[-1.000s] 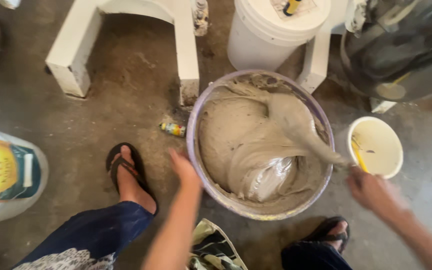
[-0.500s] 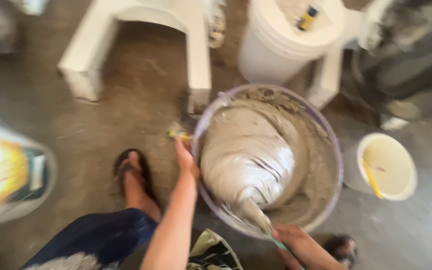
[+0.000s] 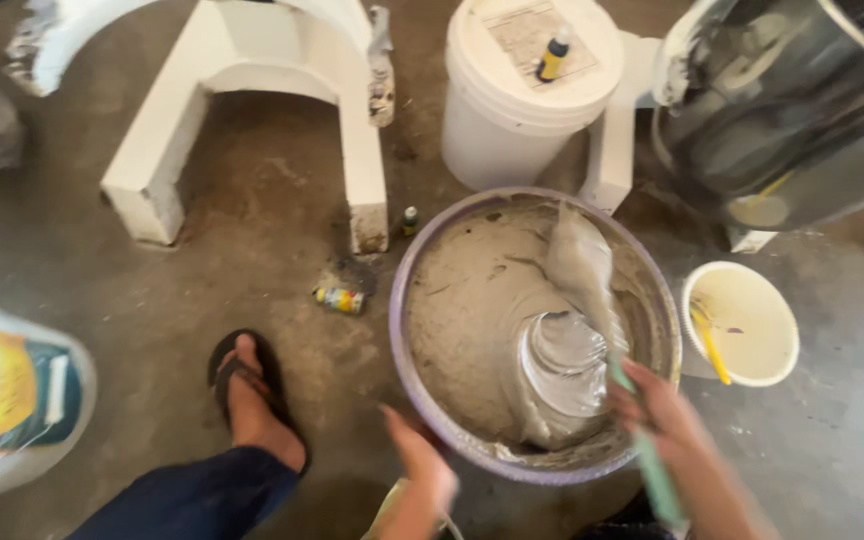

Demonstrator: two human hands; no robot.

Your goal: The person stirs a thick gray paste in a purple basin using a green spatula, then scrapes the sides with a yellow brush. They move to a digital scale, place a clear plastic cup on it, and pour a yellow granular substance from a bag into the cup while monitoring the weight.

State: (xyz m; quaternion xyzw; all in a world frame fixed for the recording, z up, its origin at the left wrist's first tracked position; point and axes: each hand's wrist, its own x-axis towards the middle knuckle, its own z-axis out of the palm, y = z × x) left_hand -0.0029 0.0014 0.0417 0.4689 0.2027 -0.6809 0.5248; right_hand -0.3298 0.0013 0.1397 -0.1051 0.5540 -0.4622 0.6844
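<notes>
A round purple-rimmed basin (image 3: 399, 300) stands on the concrete floor, filled with thick grey paste (image 3: 472, 320). My right hand (image 3: 667, 420) grips the green handle of a trowel (image 3: 582, 270) whose paste-coated blade is sunk in the mix toward the basin's far side. My left hand (image 3: 420, 465) rests at the basin's near rim, fingers curled against its outer edge. My left foot (image 3: 252, 400) in a black sandal is planted just left of the basin.
A lidded white bucket (image 3: 527, 90) with a small bottle on top stands behind the basin. Beside it: a white arched stand (image 3: 252, 100), a metal drum (image 3: 782, 110), a small white bowl (image 3: 742, 320) holding a yellow stick, two small bottles (image 3: 340, 298) and a printed bucket (image 3: 2, 400).
The trowel swung from the basin's near edge to its far side, dragging paste with it. My right hand moved right along the rim. My left hand slid down to the near rim.
</notes>
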